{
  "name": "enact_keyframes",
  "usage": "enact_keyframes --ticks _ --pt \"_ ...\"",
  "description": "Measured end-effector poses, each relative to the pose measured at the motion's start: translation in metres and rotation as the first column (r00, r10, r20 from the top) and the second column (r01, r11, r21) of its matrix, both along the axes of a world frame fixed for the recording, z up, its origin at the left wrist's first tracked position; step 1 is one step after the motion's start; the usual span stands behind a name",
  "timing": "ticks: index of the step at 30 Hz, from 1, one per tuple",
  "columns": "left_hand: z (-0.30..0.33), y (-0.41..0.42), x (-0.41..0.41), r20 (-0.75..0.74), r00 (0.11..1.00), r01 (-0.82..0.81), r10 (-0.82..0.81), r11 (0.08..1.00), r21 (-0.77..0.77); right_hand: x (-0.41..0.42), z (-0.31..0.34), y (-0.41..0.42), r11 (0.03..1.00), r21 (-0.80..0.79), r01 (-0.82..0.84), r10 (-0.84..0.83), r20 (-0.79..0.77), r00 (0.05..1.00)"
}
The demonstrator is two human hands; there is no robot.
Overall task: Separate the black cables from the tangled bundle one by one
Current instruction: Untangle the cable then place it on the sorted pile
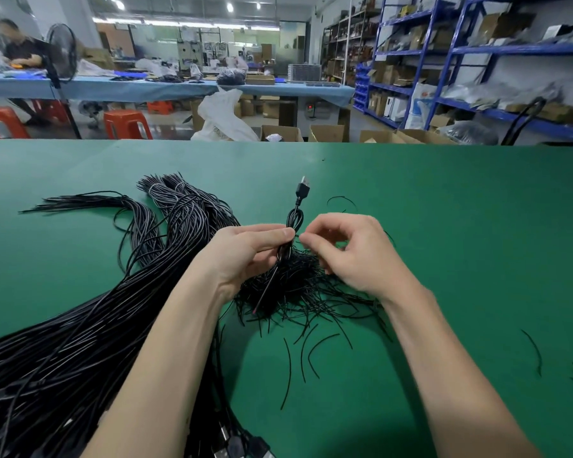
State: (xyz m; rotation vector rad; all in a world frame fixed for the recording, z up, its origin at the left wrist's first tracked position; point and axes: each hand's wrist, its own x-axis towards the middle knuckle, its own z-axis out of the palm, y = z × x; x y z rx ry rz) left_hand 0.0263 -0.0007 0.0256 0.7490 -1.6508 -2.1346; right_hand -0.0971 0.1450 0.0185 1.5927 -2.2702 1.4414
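My left hand (245, 256) is pinching one folded black cable (293, 223), its USB plug (303, 188) sticking up above my fingers. My right hand (354, 256) has its fingertips curled in beside it, can't tell if they're gripping anything. Under both sits a wiry tangle of thin ties (298, 289) on the green matte surface (444, 226). The glossy tangled bundle (90, 325) sprawls to my left.

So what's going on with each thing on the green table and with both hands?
USB cable: folded into a loop, plug up, held off the table.
Left hand: pinches the folded cable.
Right hand: fingers curled by the loop; whether they hold a tie, cannot tell.
Short black ties: heaped loose under the hands.
Long cable bundle: lying spread on the left.
Green table: a few stray ties scattered on it.
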Motion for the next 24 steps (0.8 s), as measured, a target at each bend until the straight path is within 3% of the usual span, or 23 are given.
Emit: enact_keyframes --ticks 2,3,4,5,6,7,8,9,11,15,22,24 --pt "-0.002 -0.001 0.001 0.017 1.0 -0.007 0.008 0.998 -0.059 -0.002 0.0 0.001 0.999 0.026 0.029 -0.023 -0.21 0.977" --pt "-0.003 -0.001 0.001 0.013 1.0 -0.02 0.022 0.996 -0.091 -0.002 -0.001 0.0 0.998 0.045 0.049 -0.039 -0.201 0.979" --pt "-0.004 -0.001 0.0 0.002 0.999 -0.036 0.036 0.993 -0.115 0.0 -0.002 -0.002 0.996 0.054 0.067 -0.063 -0.08 0.995" --pt "-0.006 0.0 -0.001 -0.015 0.999 -0.05 0.048 0.991 -0.121 0.001 -0.001 -0.003 0.997 0.041 0.063 -0.068 0.141 0.988" --pt "-0.008 0.001 -0.002 -0.038 0.997 -0.066 0.062 0.991 -0.113 0.002 -0.001 -0.004 0.999 0.011 0.035 -0.036 0.403 0.914" --pt "-0.009 0.004 -0.004 -0.063 0.995 -0.083 0.078 0.992 -0.096 0.001 -0.001 -0.003 1.0 -0.021 -0.002 0.015 0.626 0.78" --pt "-0.011 0.006 -0.006 -0.087 0.992 -0.102 0.095 0.992 -0.074 -0.001 -0.002 -0.002 0.998 -0.041 -0.045 0.061 0.756 0.651" --pt "-0.013 0.009 -0.008 -0.107 0.988 -0.118 0.112 0.992 -0.055 -0.003 -0.003 0.0 0.995 -0.041 -0.096 0.09 0.806 0.585" --pt "-0.016 0.014 -0.011 -0.132 0.984 -0.127 0.119 0.991 -0.051 -0.003 -0.009 0.0 0.986 -0.024 -0.166 0.117 0.806 0.581" --pt "-0.021 0.018 -0.013 -0.143 0.986 -0.098 0.083 0.99 -0.101 0.004 -0.018 -0.009 0.998 -0.029 -0.049 0.055 0.73 0.681" --pt "-0.021 0.016 -0.013 -0.165 0.983 -0.102 0.084 0.989 -0.103 0.002 -0.019 -0.007 0.996 -0.077 -0.044 0.086 0.733 0.675" --pt "-0.021 0.015 -0.013 -0.177 0.979 -0.12 0.103 0.989 -0.088 0.003 -0.019 -0.01 0.997 -0.059 -0.044 0.073 0.69 0.721"
